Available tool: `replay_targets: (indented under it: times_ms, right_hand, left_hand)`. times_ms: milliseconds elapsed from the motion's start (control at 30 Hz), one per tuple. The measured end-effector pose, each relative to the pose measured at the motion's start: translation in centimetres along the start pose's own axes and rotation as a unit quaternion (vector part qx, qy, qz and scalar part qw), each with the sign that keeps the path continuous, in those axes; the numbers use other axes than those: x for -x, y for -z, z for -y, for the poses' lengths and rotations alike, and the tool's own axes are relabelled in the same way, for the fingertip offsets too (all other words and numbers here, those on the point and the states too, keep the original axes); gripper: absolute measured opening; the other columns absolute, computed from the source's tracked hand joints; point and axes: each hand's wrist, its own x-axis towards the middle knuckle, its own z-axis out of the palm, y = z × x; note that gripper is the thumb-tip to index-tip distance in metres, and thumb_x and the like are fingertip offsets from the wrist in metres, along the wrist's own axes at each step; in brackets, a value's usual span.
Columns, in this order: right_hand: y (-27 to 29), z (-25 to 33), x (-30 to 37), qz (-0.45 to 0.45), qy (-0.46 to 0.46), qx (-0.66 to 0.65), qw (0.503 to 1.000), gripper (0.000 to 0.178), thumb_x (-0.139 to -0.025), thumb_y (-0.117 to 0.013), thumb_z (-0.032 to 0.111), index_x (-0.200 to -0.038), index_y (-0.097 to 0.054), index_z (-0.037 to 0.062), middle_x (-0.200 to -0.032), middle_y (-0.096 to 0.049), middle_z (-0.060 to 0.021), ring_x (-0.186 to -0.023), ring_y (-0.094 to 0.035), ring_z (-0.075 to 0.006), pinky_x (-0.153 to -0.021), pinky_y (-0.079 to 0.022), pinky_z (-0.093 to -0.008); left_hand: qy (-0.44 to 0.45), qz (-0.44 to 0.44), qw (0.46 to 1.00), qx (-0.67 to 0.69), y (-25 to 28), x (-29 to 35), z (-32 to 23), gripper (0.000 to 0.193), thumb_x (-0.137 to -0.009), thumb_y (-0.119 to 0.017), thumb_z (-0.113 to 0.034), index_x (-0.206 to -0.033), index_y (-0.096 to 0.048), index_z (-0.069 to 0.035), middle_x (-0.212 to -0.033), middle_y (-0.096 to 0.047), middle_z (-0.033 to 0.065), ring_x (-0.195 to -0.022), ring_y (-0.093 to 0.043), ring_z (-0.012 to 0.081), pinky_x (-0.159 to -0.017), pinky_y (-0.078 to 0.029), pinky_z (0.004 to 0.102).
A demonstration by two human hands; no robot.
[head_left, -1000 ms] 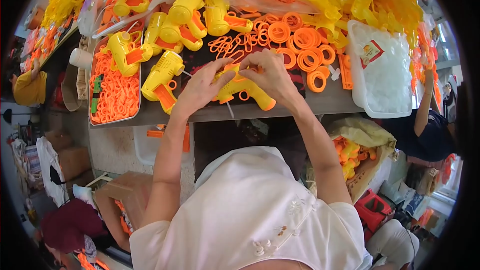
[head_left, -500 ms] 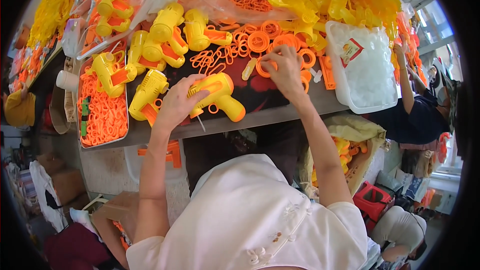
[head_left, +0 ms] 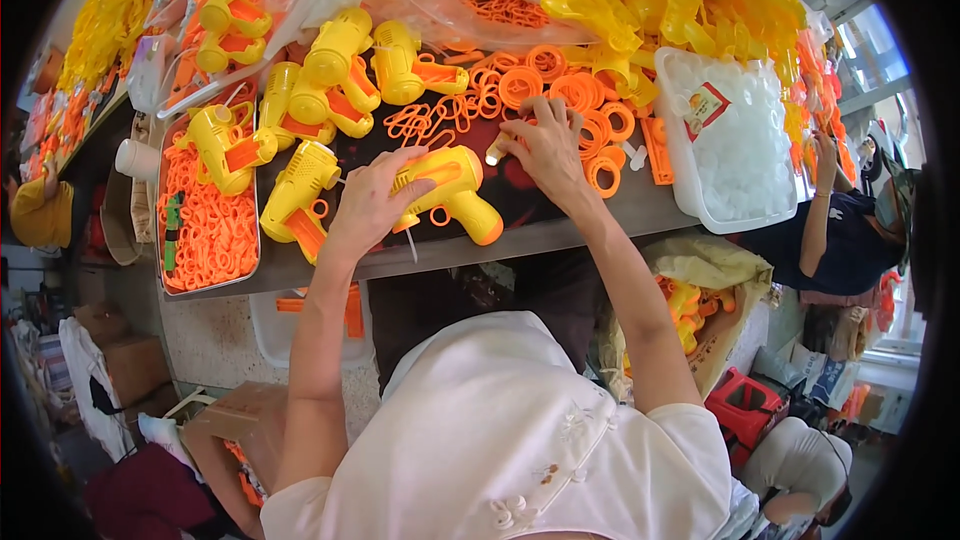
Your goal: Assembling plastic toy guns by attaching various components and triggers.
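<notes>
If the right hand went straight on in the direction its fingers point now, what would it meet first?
Probably the orange rings. The right hand points away from the person, across the table, and the rings lie just beyond its fingertips. Depth is hard to judge.

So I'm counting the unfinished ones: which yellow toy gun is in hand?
The gun nearest the table's front edge, under the left hand. The other guns lie untouched farther back.

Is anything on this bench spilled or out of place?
Nothing stands out. Orange rings lie loose across the bench, and the left hand holds a yellow toy gun.
</notes>
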Motion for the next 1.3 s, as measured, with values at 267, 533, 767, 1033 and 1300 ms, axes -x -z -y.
replay_targets:
  times_ms: [267, 533, 767, 1033, 1300]
  right_hand:
    - [1.0, -1.8, -0.4, 0.044, -0.075, -0.070, 0.994, 0.013, -0.077, -0.074, 0.019, -0.086, -0.071, 0.0096, -0.108, -0.054, -0.0034, -0.105, -0.046, -0.0238, -0.093, -0.028, -0.0411]
    - [2.6, -1.9, -1.0, 0.047, -0.098, -0.117, 0.987, 0.013, -0.079, -0.074, 0.018, -0.084, -0.071, 0.0064, -0.098, -0.061, -0.0059, -0.097, -0.051, -0.0222, -0.090, -0.033, -0.0377]
    - [6.7, -1.1, 0.6, 0.154, -0.214, -0.395, 0.880, 0.022, -0.080, -0.075, 0.024, -0.080, -0.066, 0.0042, -0.076, -0.053, 0.0016, -0.067, -0.046, -0.0071, -0.060, -0.037, -0.0238]
    - [5.8, -0.7, -0.4, 0.278, -0.218, -0.412, 0.840, 0.027, -0.079, -0.074, 0.030, -0.080, -0.066, 0.0040, -0.066, -0.051, 0.0032, -0.060, -0.043, -0.0061, -0.054, -0.035, -0.0246]
    - [3.9, -0.5, -3.0, 0.367, -0.170, -0.418, 0.813, 0.024, -0.085, -0.073, 0.024, -0.093, -0.066, 0.0018, -0.082, -0.061, 0.0015, -0.077, -0.052, -0.0046, -0.069, -0.041, -0.0224]
  left_hand:
    - [-0.006, 0.005, 1.000, -0.007, -0.4, -0.5, 0.1, 0.046, -0.085, -0.067, -0.038, -0.119, -0.060, -0.007, -0.101, -0.066, 0.0137, -0.090, -0.064, 0.0331, -0.080, -0.049, 0.0405]
    - [-0.051, -0.040, 0.996, -0.058, -1.6, -1.5, -2.4, 0.042, -0.079, -0.072, -0.033, -0.114, -0.062, -0.011, -0.116, -0.058, 0.0076, -0.108, -0.055, 0.0253, -0.099, -0.035, 0.0414]
    - [-0.147, -0.063, 0.981, -0.108, -1.6, -1.5, -2.9, 0.022, -0.074, -0.075, -0.018, -0.092, -0.068, -0.009, -0.102, -0.062, 0.0012, -0.101, -0.056, 0.0210, -0.094, -0.039, 0.0370]
    - [-0.151, -0.089, 0.984, -0.045, -2.2, -1.1, -1.9, 0.023, -0.073, -0.077, -0.015, -0.093, -0.068, -0.009, -0.104, -0.061, 0.0009, -0.101, -0.056, 0.0215, -0.095, -0.039, 0.0374]
    - [-0.150, -0.093, 0.983, -0.053, -2.5, -1.0, -1.5, 0.025, -0.073, -0.077, -0.012, -0.096, -0.068, -0.009, -0.105, -0.062, 0.0016, -0.101, -0.056, 0.0222, -0.093, -0.040, 0.0362]
